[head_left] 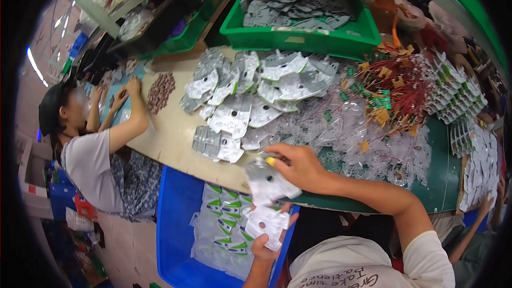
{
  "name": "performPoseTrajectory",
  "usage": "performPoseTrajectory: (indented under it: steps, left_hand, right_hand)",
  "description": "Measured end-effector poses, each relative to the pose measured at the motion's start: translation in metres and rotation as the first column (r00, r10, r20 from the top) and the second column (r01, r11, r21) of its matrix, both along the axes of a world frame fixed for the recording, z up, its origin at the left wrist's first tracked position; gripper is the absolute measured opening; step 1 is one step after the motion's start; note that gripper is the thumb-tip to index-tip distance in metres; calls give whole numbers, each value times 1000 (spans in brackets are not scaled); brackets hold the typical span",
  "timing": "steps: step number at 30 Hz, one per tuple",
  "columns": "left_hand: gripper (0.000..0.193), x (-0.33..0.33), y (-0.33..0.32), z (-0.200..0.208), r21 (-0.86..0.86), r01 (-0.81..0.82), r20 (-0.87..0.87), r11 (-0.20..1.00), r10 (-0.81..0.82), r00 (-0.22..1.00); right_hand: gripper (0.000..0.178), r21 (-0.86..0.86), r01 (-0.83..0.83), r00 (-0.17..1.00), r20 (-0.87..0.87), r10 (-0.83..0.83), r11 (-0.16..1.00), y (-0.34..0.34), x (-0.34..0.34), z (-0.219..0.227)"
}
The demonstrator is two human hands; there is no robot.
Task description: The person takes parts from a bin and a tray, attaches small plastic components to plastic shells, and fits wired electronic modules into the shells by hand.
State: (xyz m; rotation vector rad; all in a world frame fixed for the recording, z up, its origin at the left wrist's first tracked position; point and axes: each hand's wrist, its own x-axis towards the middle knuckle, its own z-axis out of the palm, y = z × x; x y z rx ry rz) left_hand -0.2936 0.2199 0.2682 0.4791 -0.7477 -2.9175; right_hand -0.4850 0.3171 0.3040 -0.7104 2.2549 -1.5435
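Note:
My right hand (301,168) grips a grey-and-white flat piece (269,178) with a dark round hole by its upper edge. A yellow cover sits on one of its fingertips. Just below, my left hand (265,249) holds a white flat piece (266,226) with a round hole, thumb on its near side and fingers behind. The two pieces are close together, and I cannot tell whether they touch. Beneath them to the left, a blue bin (166,224) holds clear-wrapped packs (226,218) with green-and-white fronts. Similar grey-and-white pieces (233,114) lie heaped on the table beyond.
Clear plastic parts (368,152) and red wires with small green boards (392,90) cover the table's right side. A green crate (304,42) of grey parts stands at the back. Brown pieces (161,92) lie near a co-worker (93,144) at left; another person's arm shows far right.

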Motion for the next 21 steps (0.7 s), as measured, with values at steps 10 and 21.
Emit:
performPoseTrajectory:
  steps: [10,21]
  left_hand:
    - [101,-26,1,3,-658,-21,109,752,123,986]
    - [95,-41,14,20,-622,190,-103,760,-319,942]
  right_hand:
    - [40,566,75,540,-715,444,821,59,-50,-6]
    - [18,200,-218,581,-760,291,955,80,-113,102]
